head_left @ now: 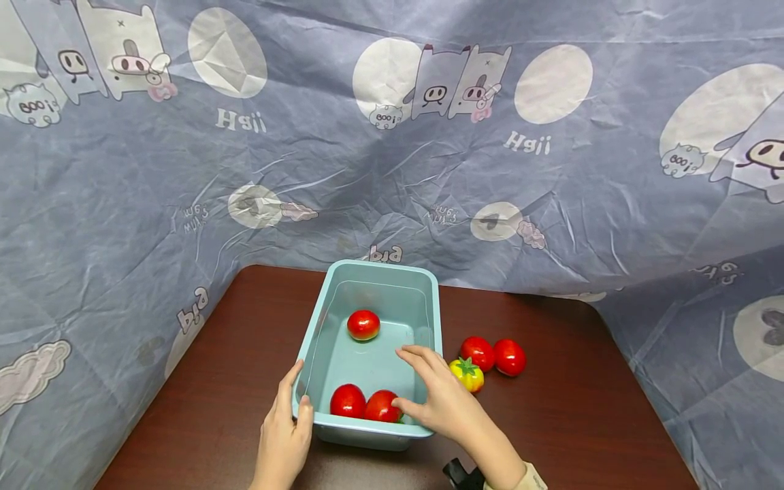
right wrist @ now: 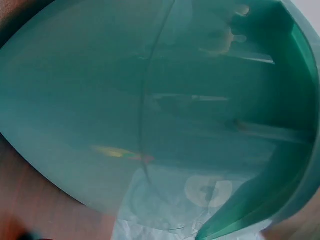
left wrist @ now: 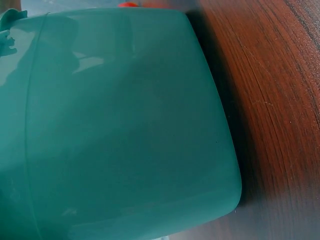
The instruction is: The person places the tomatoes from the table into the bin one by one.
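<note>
At near left corner of bin [head_left: 355, 367], left hand [head_left: 284, 429]: thumb and finger by rim; cannot tell whether it grips. Bin looks light, stiff; rim best hold. Inside, two red fruits [head_left: 348, 401] side by side at near end, third red fruit [head_left: 364, 325] farther back. Over bin's right side, right hand [head_left: 444, 395] released, loosely spread; thumb overlaps near fruit, contact unclear. Beyond, on table [head_left: 582, 408]: yellow fruit [head_left: 465, 376], red pair [head_left: 510, 357]. Fruits glossy, probably hard, light, slippery; best cupped round middle.
</note>
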A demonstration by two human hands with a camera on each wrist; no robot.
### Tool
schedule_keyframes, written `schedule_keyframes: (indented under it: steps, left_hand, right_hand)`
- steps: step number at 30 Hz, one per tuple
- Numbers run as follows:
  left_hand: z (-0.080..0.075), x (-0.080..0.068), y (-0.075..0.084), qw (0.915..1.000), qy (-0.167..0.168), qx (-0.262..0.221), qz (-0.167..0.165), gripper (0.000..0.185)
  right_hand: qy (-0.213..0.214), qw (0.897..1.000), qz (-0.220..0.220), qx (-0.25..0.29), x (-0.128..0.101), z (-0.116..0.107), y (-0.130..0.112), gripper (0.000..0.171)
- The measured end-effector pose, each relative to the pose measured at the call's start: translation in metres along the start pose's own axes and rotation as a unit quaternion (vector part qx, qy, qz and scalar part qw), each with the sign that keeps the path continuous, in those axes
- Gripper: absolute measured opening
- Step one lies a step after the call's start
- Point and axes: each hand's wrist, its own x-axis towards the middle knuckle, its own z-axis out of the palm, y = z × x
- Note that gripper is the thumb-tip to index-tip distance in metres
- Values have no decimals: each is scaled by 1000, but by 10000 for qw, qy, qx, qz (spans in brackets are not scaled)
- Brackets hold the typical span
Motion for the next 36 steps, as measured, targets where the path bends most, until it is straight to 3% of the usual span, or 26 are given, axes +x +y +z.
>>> schedule_keyframes:
  steps: [7,11,17,23,27,33,36]
  left_hand:
    - [0,0,1,10000,1,22,-60,55]
    - [0,0,1,10000,6,3,-43,55]
    - [1,0,-1,10000,30,-5,-5,55]
    - [1,0,-1,10000,74,9,42,56]
    - [1,0,-2,10000,65,3,34,56]
    - [1,0,-1,10000,46,13,10,56]
    - [1,0,-1,10000,80,27,9,57]
  right_hand:
    - [1263,9892,-651,360,-5,0,11,52]
    - [1762,9810,-510,631,-6,-2,20,49]
    - [2353,9650,314,1112,-10,-3,40,43]
    - [2519,9513,1136,1363,-17,-2,57,41]
    - [2563,9446,1580,1305,-21,1,67,42]
    - [2358,9248,2606,1455,-26,11,83,45]
    - [2301,9196,2834,1451,-30,17,91,46]
